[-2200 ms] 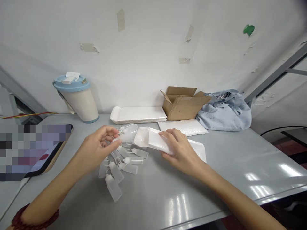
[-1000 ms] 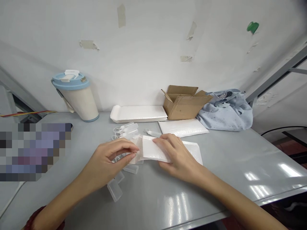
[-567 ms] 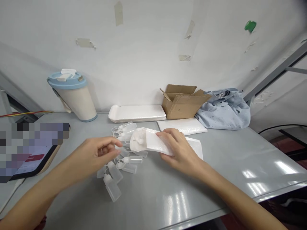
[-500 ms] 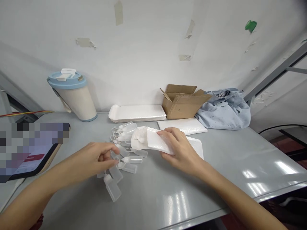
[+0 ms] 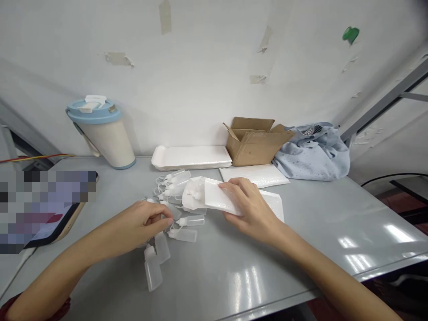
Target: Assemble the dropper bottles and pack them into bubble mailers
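Observation:
My right hand (image 5: 249,203) grips a white bubble mailer (image 5: 217,196) from above, fingers wrapped over it. Its open flap end points left, and a white bottle tip (image 5: 196,195) shows in the mouth. My left hand (image 5: 147,225) is closed in a pinch among small clear plastic squeeze bottles with white caps and cord-like loops. Its fingertips meet at the capped end of one squeeze bottle (image 5: 191,220); the exact contact is partly hidden. Another bottle (image 5: 183,235) lies just below, and one more (image 5: 153,269) lies nearer me. Several others (image 5: 175,187) are heaped behind.
A stack of white mailers (image 5: 194,156) lies by the wall, beside an open cardboard box (image 5: 257,149). One flat mailer (image 5: 257,175) is in front of the box. Blue cloth (image 5: 314,154) rests at right. A lidded tumbler (image 5: 109,138) and a phone (image 5: 72,218) are at left.
My left hand has moved slightly right and its thumb and fingers have come together. The nearby bottles have shifted a little. My right hand and its mailer have stayed put.

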The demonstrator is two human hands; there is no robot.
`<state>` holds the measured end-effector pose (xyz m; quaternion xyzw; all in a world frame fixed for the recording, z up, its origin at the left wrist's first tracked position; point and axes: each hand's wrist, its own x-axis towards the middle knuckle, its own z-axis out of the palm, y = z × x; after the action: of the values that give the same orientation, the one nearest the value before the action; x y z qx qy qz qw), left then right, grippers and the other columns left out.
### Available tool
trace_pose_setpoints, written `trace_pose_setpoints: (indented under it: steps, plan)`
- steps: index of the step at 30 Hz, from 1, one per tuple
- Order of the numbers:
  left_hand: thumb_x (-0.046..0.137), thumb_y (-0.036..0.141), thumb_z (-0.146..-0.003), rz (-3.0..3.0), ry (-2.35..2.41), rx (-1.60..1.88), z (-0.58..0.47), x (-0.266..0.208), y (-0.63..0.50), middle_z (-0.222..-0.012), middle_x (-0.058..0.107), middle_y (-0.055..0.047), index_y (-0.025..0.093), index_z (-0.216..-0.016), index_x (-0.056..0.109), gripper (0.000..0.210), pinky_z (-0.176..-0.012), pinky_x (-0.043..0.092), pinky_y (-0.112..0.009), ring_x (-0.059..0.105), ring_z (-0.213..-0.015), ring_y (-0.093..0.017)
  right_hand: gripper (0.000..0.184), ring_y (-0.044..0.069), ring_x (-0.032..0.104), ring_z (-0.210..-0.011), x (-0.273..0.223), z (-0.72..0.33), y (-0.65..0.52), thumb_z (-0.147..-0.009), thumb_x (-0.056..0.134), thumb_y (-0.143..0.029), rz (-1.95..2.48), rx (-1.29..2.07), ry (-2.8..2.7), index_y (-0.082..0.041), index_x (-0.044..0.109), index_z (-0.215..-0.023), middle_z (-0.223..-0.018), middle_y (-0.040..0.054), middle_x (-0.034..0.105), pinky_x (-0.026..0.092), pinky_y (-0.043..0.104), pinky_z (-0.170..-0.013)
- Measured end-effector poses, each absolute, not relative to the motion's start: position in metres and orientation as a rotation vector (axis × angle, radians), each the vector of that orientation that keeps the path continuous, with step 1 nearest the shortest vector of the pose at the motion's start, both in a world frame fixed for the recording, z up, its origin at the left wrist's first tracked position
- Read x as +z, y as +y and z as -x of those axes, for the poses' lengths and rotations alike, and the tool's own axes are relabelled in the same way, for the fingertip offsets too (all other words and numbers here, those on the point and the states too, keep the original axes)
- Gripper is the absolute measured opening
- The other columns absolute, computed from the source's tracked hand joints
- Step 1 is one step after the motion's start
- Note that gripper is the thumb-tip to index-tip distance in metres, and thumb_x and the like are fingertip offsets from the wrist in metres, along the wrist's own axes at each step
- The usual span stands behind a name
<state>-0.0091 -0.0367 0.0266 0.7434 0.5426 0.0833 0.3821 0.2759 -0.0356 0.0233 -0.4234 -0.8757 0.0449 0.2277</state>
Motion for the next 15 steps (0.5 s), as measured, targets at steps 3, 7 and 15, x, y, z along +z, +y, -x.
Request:
trace_pose_setpoints:
  steps: [3,7,15]
  plan:
    - [0.051,0.051,-0.085,-1.877,1.383,0.088,0.0066,0.0281,-0.0359,-0.055,0.045,0.004,0.025,-0.093,0.07,0.033,-0.047,0.03,-0.022,0.043,-0.052,-0.014,0.053,0.027,0.046,-0.109,0.0227,-0.2757,-0.0352,-0.076,0.058,-0.011,1.165,0.124,-2.412,-0.018,0.042,-0.126,-0.115,0.013,0.048,0.041,0.044,-0.091]
    - [0.051,0.047,-0.085,-1.901,1.423,0.073,0.0028,0.0275,-0.0357,-0.055,0.048,0.004,0.024,-0.084,0.069,0.029,-0.048,0.029,-0.023,0.045,-0.053,-0.014,0.054,0.027,0.046,-0.108,0.0223,-0.2758,-0.0348,-0.075,0.057,-0.011,1.161,0.124,-2.411,-0.018,0.042,-0.126,-0.115,0.0126,0.048,0.041,0.044,-0.091]
    - [0.047,0.044,-0.087,-1.952,1.434,0.072,0.001,0.023,-0.0378,-0.056,0.046,0.006,0.028,-0.1,0.067,0.029,-0.05,0.031,-0.023,0.044,-0.053,-0.015,0.054,0.028,0.046,-0.109,0.0217,-0.2763,-0.0337,-0.076,0.057,-0.012,1.162,0.122,-2.421,-0.017,0.042,-0.127,-0.116,0.0135,0.047,0.041,0.044,-0.091]
